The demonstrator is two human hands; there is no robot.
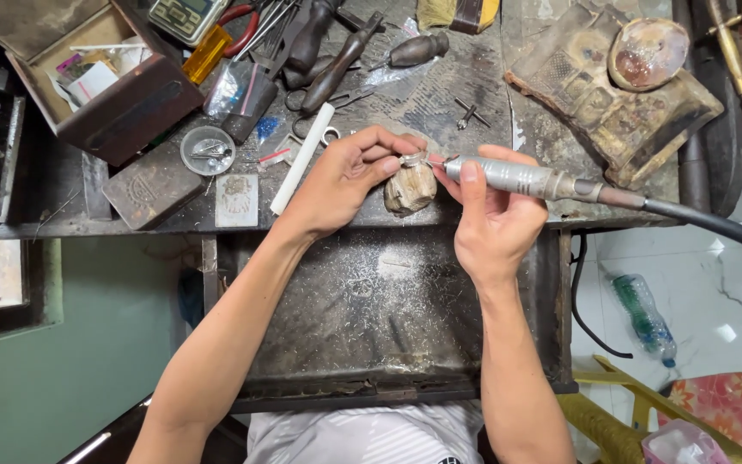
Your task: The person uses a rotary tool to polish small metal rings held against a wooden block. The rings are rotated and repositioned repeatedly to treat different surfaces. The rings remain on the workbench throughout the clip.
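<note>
Two bare arms reach up from the bottom toward the dark, dusty table (440,103). The left hand (345,176) is curled shut, pinching a small silver ring (411,159) on top of a worn wooden peg (410,187) at the table's front edge. The right hand (493,219) is closed around a grey grinding tool (513,178) like a pen, its tip right at the ring. Those left fingertips (397,161) sit very close to that tip. If the tool slips, it could nick a finger or scratch the ring. A loose pinch could let the ring fly off into the tray (371,301) below.
</note>
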